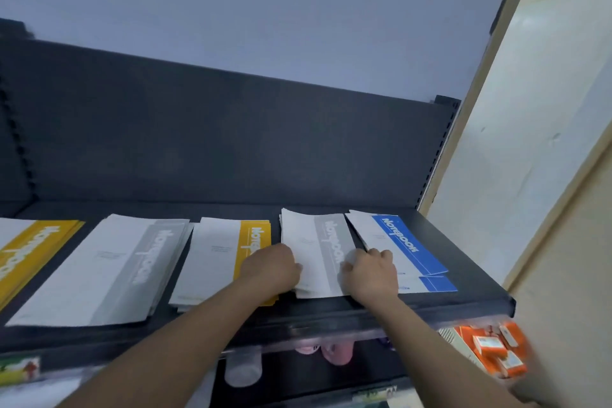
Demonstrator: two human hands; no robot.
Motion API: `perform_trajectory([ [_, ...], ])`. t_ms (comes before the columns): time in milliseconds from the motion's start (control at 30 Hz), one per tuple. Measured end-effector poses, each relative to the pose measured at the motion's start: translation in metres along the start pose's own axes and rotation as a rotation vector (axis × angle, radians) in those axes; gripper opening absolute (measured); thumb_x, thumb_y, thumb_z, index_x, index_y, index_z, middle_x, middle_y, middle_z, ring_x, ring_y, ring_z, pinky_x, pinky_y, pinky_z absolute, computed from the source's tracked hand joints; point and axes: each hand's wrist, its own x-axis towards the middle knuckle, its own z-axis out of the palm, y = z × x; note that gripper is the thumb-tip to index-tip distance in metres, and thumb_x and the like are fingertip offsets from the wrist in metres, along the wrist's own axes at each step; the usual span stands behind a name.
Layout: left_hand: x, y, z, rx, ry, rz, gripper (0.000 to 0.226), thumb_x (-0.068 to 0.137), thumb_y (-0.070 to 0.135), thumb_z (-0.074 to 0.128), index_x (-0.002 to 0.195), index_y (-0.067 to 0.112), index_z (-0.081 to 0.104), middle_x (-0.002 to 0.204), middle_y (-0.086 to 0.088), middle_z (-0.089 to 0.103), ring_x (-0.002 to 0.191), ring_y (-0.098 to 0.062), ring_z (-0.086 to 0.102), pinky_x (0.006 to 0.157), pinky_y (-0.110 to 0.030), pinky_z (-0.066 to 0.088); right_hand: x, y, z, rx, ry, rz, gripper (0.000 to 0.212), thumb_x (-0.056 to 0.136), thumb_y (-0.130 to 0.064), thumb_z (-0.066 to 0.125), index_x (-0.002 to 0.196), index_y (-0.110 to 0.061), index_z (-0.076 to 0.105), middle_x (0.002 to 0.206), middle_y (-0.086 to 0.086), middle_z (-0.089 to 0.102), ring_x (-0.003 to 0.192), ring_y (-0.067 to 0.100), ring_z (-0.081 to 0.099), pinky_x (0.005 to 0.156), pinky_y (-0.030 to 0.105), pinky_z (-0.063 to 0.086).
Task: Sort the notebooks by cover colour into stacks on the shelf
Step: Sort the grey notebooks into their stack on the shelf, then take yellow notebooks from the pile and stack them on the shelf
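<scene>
Fingers of left hand point(273, 270) and right hand point(371, 275) curl round grey notebook stack point(314, 248); fingertips hidden

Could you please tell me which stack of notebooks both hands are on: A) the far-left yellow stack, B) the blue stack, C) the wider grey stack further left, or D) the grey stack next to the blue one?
D: the left hand and right hand hold the sides of the grey stack, which lies between a yellow stack and the blue stack.
</scene>
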Motion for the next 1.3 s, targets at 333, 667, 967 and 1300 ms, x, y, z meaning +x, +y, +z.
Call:
perform_trajectory([
  [333,-0.022,-0.007,-0.012,0.152,0.280,0.003,0.037,0.096,0.045,0.044,0.109,0.013,0.057,0.118,-0.003,0.054,0.111,-0.023,0.051,0.080,-0.033,0.042,0.000,-0.009,-0.007,0.034,0.092,-0.160,0.039,0.094,-0.032,0.044,0.130,-0.019,0.050,0.130,0.008,0.050,0.119,0.027,0.040,0.095,0.037,0.037],
  [667,-0.073,-0.105,-0.054,0.563,0.441,-0.140,0.037,0.094,0.028,0.047,0.129,0.014,0.046,0.127,-0.003,0.050,0.121,-0.022,0.045,0.095,-0.034,0.037,-0.018,-0.113,-0.010,0.120,0.073,-0.589,0.044,0.093,-0.034,0.050,0.134,-0.019,0.047,0.135,0.004,0.048,0.124,0.025,0.042,0.100,0.034,0.034],
  [967,-0.146,-0.198,-0.085,0.646,0.407,-0.414,0.034,0.093,0.028,0.050,0.124,0.015,0.046,0.124,-0.003,0.052,0.118,-0.023,0.048,0.090,-0.033,0.039,-0.061,-0.219,-0.004,0.049,-0.020,-0.904,0.049,0.094,-0.038,0.049,0.137,-0.017,0.042,0.137,0.007,0.044,0.126,0.027,0.039,0.103,0.037,0.032],
  [1300,-0.229,-0.311,-0.125,0.641,0.441,-0.585,0.031,0.092,0.028,0.050,0.119,0.016,0.047,0.123,-0.002,0.053,0.117,-0.023,0.049,0.090,-0.034,0.040,-0.128,-0.363,0.001,0.016,-0.092,-1.096,0.048,0.094,-0.040,0.051,0.136,-0.018,0.044,0.136,0.007,0.046,0.128,0.027,0.038,0.103,0.037,0.034],
])
